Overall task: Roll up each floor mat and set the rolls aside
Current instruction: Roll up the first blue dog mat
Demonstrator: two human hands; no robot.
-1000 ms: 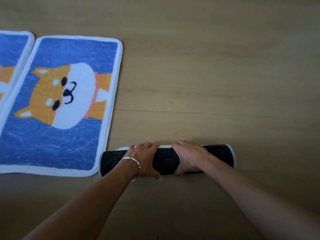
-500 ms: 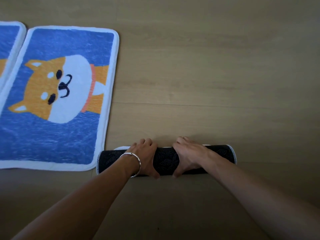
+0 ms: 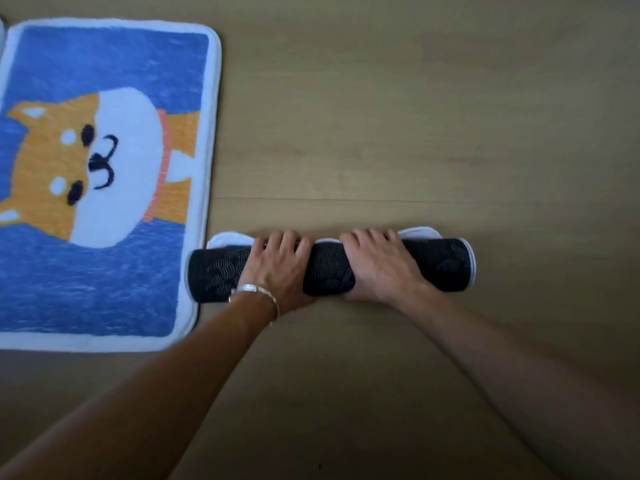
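Here the roll [image 3: 330, 268] lies on the floor [image 3: 415, 133], just right of the flat mat [image 3: 104, 185]. Left hand [image 3: 280, 268] and right hand [image 3: 377, 268] press side by side, fingers curled over its middle, likely to stop unrolling.

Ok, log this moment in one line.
step: rolling | left hand: on roll | right hand: on roll | dog mat: flat, unrolled

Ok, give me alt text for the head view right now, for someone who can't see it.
Both hands, left hand and right hand, press on a nearly finished dark mat roll on a wood floor. A flat blue dog mat lies to its left.
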